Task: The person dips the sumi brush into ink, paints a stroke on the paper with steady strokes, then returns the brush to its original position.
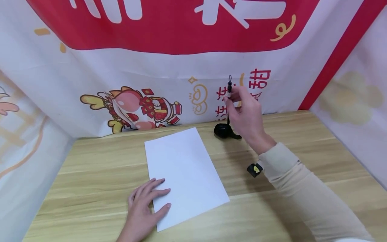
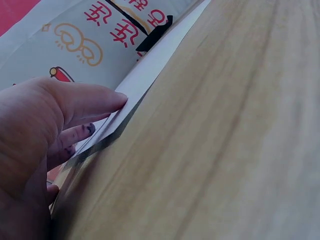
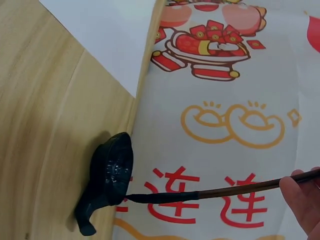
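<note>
In the head view my right hand (image 1: 248,116) pinches an ink brush (image 3: 235,191) by its upper handle, holding it upright with its hanging loop on top. The black bristles point down at the rim of a small black ink dish (image 3: 111,167), which has a curved, spout-like handle. A white sheet of paper (image 1: 185,168) lies at a slant on the table. On its lower left edge rests my left hand (image 1: 141,205), fingers spread and relaxed, with fingertips on the sheet. Dark smudges mark some of those fingers (image 2: 75,136).
The wood-grain table (image 1: 96,181) meets a white and red printed cloth (image 1: 169,74) at the back. More cloth hangs on both sides. A small black object with a yellow patch (image 1: 254,169) shows beside the right cuff. The ink dish stands close to the back edge, right of the paper.
</note>
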Available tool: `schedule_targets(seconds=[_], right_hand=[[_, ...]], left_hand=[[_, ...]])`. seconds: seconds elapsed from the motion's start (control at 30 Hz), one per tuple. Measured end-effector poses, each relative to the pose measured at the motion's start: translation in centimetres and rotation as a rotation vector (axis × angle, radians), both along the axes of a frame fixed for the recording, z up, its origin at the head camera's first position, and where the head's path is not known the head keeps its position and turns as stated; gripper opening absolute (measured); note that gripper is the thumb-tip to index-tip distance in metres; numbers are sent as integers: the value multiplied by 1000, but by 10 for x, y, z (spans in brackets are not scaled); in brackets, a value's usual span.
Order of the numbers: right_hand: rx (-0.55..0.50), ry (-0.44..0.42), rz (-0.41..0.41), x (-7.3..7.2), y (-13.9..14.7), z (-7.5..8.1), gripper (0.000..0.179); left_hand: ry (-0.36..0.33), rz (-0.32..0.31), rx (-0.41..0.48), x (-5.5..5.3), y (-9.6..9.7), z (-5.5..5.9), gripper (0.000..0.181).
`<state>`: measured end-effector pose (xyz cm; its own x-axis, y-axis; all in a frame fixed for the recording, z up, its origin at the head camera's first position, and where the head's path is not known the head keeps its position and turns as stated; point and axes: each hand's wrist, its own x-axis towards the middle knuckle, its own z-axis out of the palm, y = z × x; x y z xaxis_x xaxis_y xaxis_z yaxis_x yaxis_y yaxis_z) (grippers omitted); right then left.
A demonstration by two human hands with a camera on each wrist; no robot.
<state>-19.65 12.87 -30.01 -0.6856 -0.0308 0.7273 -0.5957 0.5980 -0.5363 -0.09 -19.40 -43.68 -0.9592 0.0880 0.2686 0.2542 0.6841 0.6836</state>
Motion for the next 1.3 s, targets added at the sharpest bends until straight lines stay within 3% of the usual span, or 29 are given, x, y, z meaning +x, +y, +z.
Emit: schedule_targets(seconds=[0.33,0.73,1.3], right_hand=[[15,-29,15,-2,-5,-5,18],[9,31,16,-1,-6,-1,20],[-72,-11,-7,-4,0,0,21]], left_hand=[[-85,10,3,1,-2,4,40],[-10,15,-22,1,-1,2,48],[-14,25,-25,-1,-2,2,43]])
